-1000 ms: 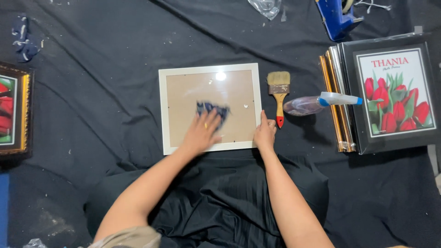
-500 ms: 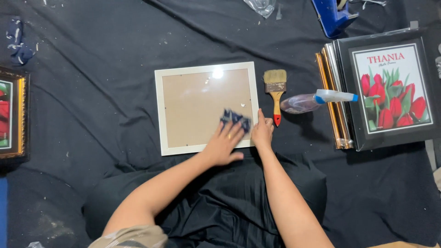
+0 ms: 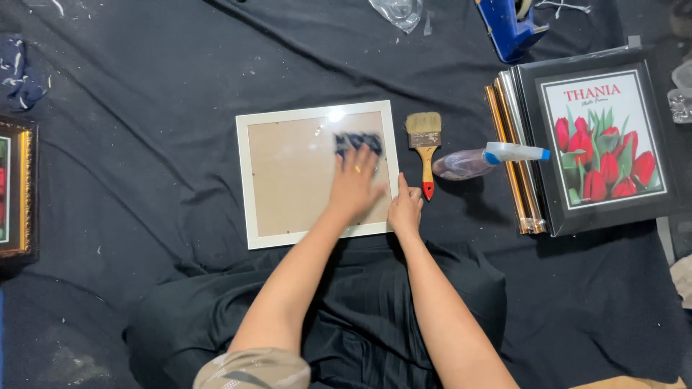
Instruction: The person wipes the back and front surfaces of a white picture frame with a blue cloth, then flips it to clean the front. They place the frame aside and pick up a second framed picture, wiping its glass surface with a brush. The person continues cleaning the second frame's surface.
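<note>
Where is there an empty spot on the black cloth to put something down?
Bare black cloth lies left of the white picture frame, up to the gold-edged frame. More lies above the white frame. It is crowded on the right: the wooden paintbrush, clear spray bottle and stacked frames with the tulip picture sit close together.

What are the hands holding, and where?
The left hand presses a dark cloth flat on the picture frame. The right hand steadies the frame's lower right corner.

Cloth mostly under left hand
</note>
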